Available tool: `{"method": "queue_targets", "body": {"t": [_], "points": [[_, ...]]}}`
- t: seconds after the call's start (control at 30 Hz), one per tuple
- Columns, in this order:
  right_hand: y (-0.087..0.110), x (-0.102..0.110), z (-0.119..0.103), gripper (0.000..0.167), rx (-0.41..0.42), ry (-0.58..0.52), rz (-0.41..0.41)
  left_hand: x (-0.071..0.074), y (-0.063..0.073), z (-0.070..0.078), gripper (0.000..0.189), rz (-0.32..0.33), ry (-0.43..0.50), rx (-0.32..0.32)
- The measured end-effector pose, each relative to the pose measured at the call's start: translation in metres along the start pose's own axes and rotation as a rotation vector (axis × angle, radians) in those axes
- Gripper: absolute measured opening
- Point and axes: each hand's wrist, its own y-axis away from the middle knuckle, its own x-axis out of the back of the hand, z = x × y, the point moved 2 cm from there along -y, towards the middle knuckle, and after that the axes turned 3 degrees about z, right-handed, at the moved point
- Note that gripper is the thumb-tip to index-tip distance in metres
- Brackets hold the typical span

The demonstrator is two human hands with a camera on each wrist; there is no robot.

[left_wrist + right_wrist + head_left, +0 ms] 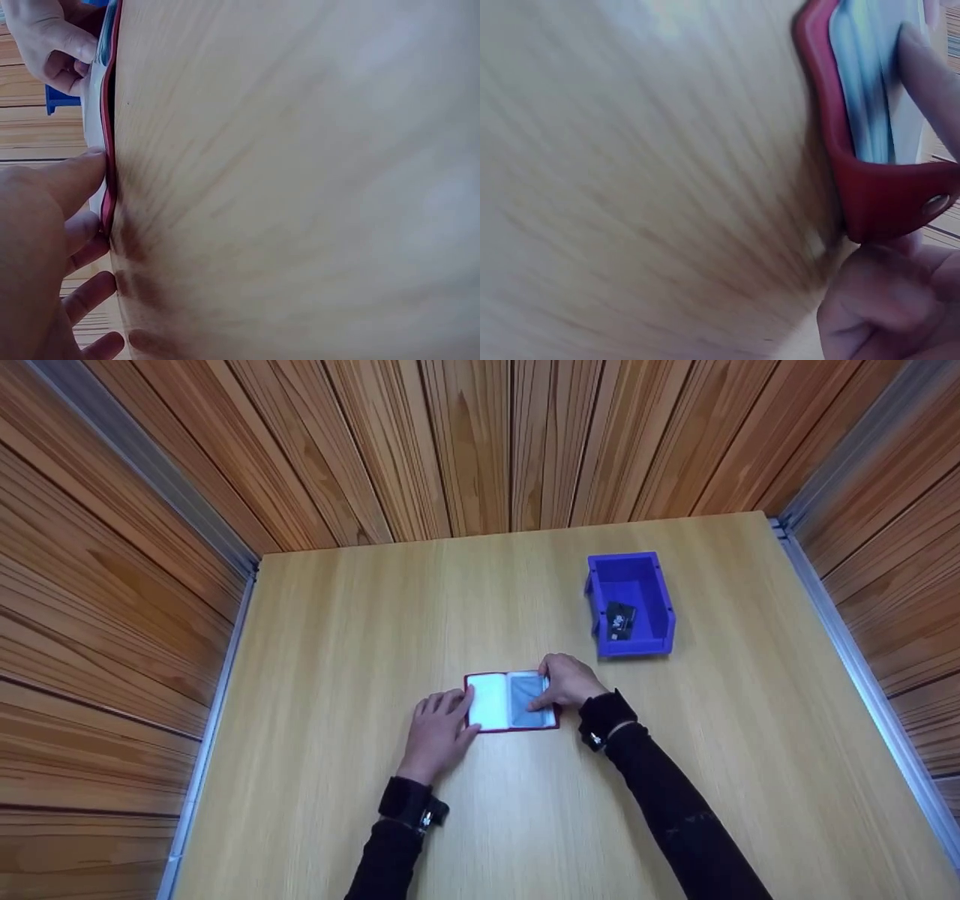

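A red card holder [491, 705] lies spread open on the table, with pale clear sleeves inside. In the right wrist view its red strap [900, 199] with a metal snap sticks up at the edge. My right hand [570, 681] pinches the holder's right side, thumb on the sleeves [870, 82] and the other fingers curled at the outer edge. On the left side, my left hand [439, 731] rests with thumb and forefinger touching the holder's edge; its remaining fingers lie loosely extended, as the left wrist view shows.
A blue open-front bin [637, 641] stands on the table beyond my right hand, with a black card [621, 620] in it. Wooden panel walls [480, 450] and metal rails [862, 667] border the wooden table [337, 645].
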Motion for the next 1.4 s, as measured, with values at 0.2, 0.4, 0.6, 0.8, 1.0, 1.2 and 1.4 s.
{"method": "queue_targets", "body": {"t": [0.2, 0.4, 0.6, 0.8, 1.0, 1.2, 1.4], "points": [[0.003, 0.002, -0.003, 0.037, 0.001, -0.091, 0.027, 0.001, 0.0, 0.0, 0.067, -0.012, 0.004, 0.01], [0.01, 0.001, -0.022, 0.025, 0.135, -0.149, 0.077, 0.002, 0.0, -0.002, 0.066, -0.001, 0.037, 0.012], [0.013, -0.014, -0.032, 0.034, 0.246, -0.183, 0.029, 0.004, -0.002, -0.005, 0.061, -0.027, 0.108, 0.024], [0.016, -0.029, -0.034, 0.034, 0.353, 0.018, 0.007, 0.006, -0.002, -0.006, 0.057, -0.012, 0.141, 0.009], [0.017, -0.037, -0.038, 0.036, 0.364, 0.141, -0.017, 0.003, -0.003, -0.004, 0.069, -0.002, 0.094, -0.02], [0.019, -0.041, -0.039, 0.039, 0.354, 0.154, -0.023, 0.002, -0.003, -0.004, 0.067, -0.025, 0.042, -0.004], [0.018, -0.043, -0.035, 0.036, 0.333, 0.092, 0.057, 0.002, -0.003, -0.004, 0.066, -0.017, 0.026, -0.018]]}}
